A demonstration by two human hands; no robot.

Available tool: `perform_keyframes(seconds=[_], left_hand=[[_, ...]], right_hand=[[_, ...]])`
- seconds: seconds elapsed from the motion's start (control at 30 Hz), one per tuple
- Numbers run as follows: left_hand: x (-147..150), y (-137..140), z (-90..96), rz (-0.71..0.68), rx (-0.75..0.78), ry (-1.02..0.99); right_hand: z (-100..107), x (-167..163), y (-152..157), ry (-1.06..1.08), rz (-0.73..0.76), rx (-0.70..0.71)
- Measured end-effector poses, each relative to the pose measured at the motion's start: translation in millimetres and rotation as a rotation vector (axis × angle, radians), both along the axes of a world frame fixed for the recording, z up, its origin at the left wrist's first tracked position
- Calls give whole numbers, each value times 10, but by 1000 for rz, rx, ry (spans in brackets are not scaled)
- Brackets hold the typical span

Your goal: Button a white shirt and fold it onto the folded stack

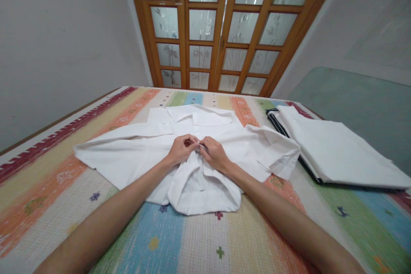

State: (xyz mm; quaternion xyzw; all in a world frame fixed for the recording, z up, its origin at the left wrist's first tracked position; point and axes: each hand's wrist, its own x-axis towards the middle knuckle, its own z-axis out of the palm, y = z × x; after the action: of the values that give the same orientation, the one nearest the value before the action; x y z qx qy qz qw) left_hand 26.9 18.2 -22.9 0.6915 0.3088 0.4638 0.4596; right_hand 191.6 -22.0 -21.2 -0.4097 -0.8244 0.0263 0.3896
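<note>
A white shirt (pixel 135 160) lies spread on a striped cloth, its collar end toward me and its sleeves out to both sides. My left hand (pixel 183 149) and my right hand (pixel 214 152) meet over the middle of its front. Both have their fingertips pinched on the front edges of the shirt, just above the open collar. The fingers nearly touch each other. Whatever small part sits between them, perhaps a button, is too small to make out.
The colourful striped cloth (pixel 160 239) covers the surface under the shirt. To the right lies a stack of folded white cloth (pixel 340 150) with a black edge beneath. Wooden doors with glass panes (pixel 202 23) stand beyond, between pale walls (pixel 64 30). A greenish panel (pixel 359 98) is at right.
</note>
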Motion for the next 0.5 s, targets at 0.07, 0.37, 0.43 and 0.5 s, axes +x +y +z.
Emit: perform_keyframes(seconds=[0.07, 0.37, 0.43, 0.5], left_hand=[[-4, 19, -21, -17, -39, -28], [-6, 42, -45, -30, -130, -61], [-4, 45, -50, -3, -142, -49], [-7, 50, -56, 17, -159, -37]], right_hand=[[-9, -7, 3, -34, -8, 21], [-9, 2, 17, 18, 16, -71], [4, 7, 15, 48, 18, -119], [17, 7, 7, 64, 4, -169]])
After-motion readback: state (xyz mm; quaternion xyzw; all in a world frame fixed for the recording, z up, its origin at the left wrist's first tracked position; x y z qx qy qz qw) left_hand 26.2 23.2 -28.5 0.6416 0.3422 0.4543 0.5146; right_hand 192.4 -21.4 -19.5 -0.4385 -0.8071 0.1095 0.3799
